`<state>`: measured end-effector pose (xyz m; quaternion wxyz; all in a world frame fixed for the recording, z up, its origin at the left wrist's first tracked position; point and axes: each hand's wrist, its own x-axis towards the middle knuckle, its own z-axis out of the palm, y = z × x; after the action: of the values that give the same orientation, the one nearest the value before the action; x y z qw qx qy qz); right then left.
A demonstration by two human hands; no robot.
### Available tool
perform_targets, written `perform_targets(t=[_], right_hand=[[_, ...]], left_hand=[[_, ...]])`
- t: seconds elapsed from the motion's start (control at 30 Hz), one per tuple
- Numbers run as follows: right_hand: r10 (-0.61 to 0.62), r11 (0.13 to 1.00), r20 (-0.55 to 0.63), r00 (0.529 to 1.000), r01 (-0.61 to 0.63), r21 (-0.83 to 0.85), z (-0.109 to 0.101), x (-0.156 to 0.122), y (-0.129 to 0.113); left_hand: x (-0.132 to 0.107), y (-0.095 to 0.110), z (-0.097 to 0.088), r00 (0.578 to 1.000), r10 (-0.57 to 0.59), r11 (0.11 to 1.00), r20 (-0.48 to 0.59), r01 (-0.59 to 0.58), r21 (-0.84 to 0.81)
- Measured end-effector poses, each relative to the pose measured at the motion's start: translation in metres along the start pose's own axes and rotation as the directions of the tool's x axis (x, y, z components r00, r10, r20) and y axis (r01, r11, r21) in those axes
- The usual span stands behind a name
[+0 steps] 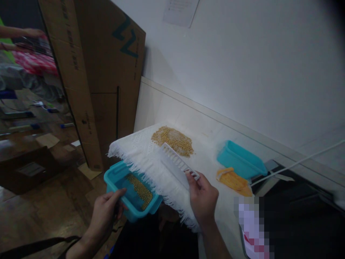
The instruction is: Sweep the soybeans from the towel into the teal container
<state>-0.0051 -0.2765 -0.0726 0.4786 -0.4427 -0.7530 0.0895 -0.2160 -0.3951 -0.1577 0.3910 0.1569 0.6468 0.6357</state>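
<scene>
My left hand (106,212) grips the near rim of a teal plastic bin (118,178), held just below the table's left edge; a streak of yellow-brown beans (140,190) lies inside it. My right hand (202,196) is closed on a flat white slotted plastic tray (175,163) that rests tilted on a white fringed towel (140,153). A pile of the same beans (174,140) sits on the towel just beyond the tray's far end.
A second teal bin (241,162) and an orange-yellow object (233,180) lie to the right on the white table (210,133). A large cardboard sheet (102,72) leans against the wall at left. Another person's arm (16,32) shows far left.
</scene>
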Motion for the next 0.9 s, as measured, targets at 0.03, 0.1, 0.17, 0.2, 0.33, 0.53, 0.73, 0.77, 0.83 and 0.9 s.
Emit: perform_targets(t=[0.03, 0.1, 0.17, 0.2, 0.33, 0.53, 0.73, 0.77, 0.83, 0.9], right_hand=[[0.002, 0.999, -0.006, 1.0, -0.002, -0.049, -0.003, 0.005, 0.009], [0.005, 0.994, -0.022, 1.0, -0.007, -0.11, -0.007, 0.011, 0.026], [0.009, 0.99, -0.029, 1.0, -0.013, -0.137, -0.009, 0.013, 0.039], [0.012, 0.99, -0.027, 1.0, -0.016, -0.142, -0.009, 0.013, 0.043], [0.02, 0.992, 0.004, 1.0, -0.02, -0.122, -0.008, 0.007, 0.049], [0.034, 0.996, 0.046, 0.998, -0.03, -0.083, -0.01, 0.005, 0.042], [0.058, 0.997, 0.076, 0.995, -0.055, -0.045, -0.016, 0.002, 0.037], [0.063, 0.997, 0.077, 0.995, -0.06, -0.043, -0.017, 0.001, 0.036], [0.072, 0.997, 0.078, 0.994, -0.07, -0.032, -0.019, 0.0, 0.035], [0.072, 0.997, 0.074, 0.995, -0.071, -0.022, -0.021, -0.001, 0.033]], left_hand=[[-0.001, -0.002, 0.001, 1.0, -0.006, 1.0, 0.005, 0.006, -0.004], [-0.003, -0.006, 0.005, 0.999, -0.036, 0.999, 0.019, 0.036, -0.007], [-0.006, -0.009, 0.008, 0.997, -0.055, 0.998, 0.044, 0.055, 0.005], [-0.008, -0.011, 0.01, 0.997, -0.06, 0.998, 0.055, 0.059, 0.009], [-0.012, -0.015, 0.014, 0.995, -0.082, 0.996, 0.062, 0.081, 0.024], [-0.014, -0.013, 0.015, 0.995, -0.082, 0.996, 0.053, 0.08, 0.028], [-0.012, -0.016, 0.014, 0.995, -0.08, 0.996, 0.068, 0.077, 0.042], [-0.012, -0.017, 0.014, 0.995, -0.079, 0.996, 0.066, 0.076, 0.041], [-0.012, -0.017, 0.014, 0.995, -0.068, 0.997, 0.066, 0.066, 0.034], [-0.012, -0.016, 0.015, 0.996, -0.062, 0.998, 0.066, 0.06, 0.029]])
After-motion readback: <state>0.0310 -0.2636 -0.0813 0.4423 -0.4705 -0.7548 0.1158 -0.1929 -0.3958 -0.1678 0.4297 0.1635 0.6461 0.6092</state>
